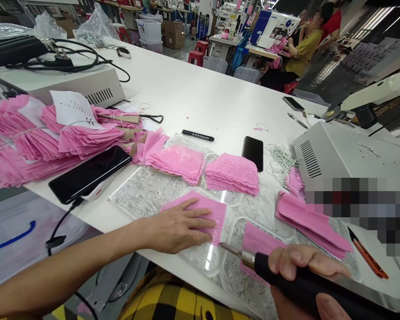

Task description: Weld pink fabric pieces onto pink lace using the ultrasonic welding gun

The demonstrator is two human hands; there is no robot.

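Observation:
My left hand (pixel 183 223) lies flat with spread fingers on a pink fabric piece (pixel 220 212), pressing it to a clear plastic sheet (pixel 130 189) with a marbled pattern. My right hand (pixel 303 271) is wrapped around a black-handled tool (pixel 263 265) with a narrow metal tip. That tip sits just off the fabric's lower right corner, close to my left fingertips; whether it touches the sheet I cannot tell. Below the tool lies another pink piece (pixel 258 240), partly covered by it. Two stacks of pink lace pieces, a left stack (pixel 176 162) and a right stack (pixel 232 173), rest just beyond.
Bundled pink fabric (pixel 53 142) and a large phone (pixel 90 173) lie left. A marker (pixel 198 135) and smaller phone (pixel 253 153) lie beyond the stacks. On the right are folded pink fabric (pixel 313 224), an orange cutter (pixel 368 255) and a grey metal box (pixel 346 155). People sit farther back.

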